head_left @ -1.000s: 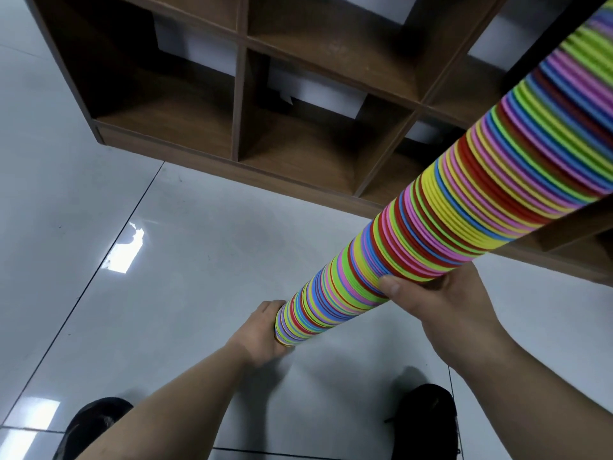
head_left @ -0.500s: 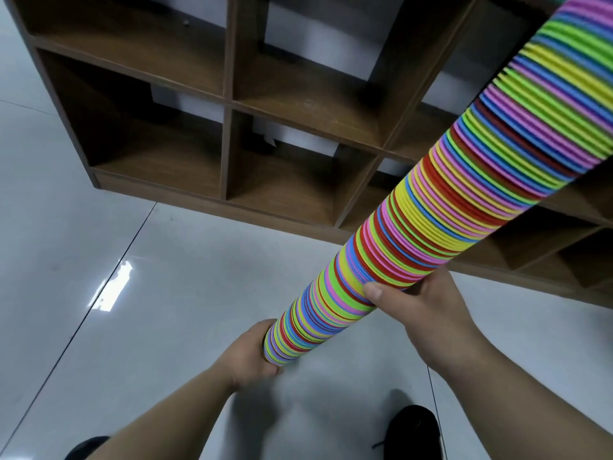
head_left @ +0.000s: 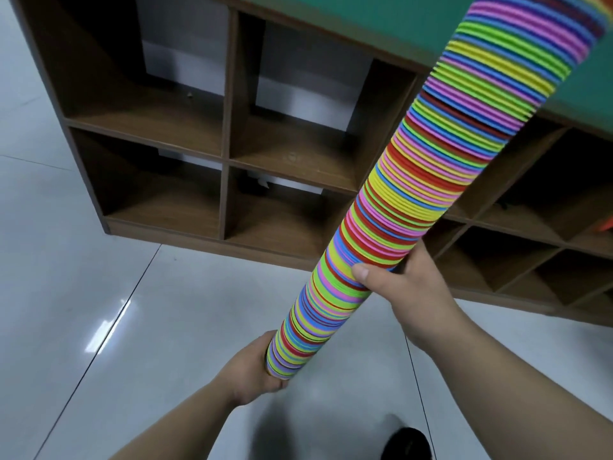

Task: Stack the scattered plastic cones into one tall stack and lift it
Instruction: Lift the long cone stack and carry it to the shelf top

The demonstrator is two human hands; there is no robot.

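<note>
Pale, glossy floor [head_left: 83, 327] is being shown in front of the shelf [head_left: 225, 127], a brown wooden unit of open compartments with a green top.

The stack [head_left: 414, 194] is being held in front of the shelf, tilted. Its lower end is being kept low and near the person. Its upper part is being leaned up across the shelf's right half and past the green top, where it is being cut off by the frame edge. It is being made up of many thin nested cones in yellow, green, pink, blue, red and purple.

The right hand [head_left: 398, 287] is being kept clamped round the stack's lower part, with the thumb laid across the front and the fingers wrapped behind. The left hand [head_left: 252, 366] is being kept curled round the stack's bottom end, and floor is being shown below it.

A dark shoe [head_left: 408, 443] is being shown on the floor, well short of the shelf. An orange shape [head_left: 607, 224] in a right-hand compartment is being cropped too much to be named.

The stacking is being judged done, since no loose cones are being shown on the floor before the shelf. The lift is being judged under way, with only the raising to upright and the steadying left.
</note>
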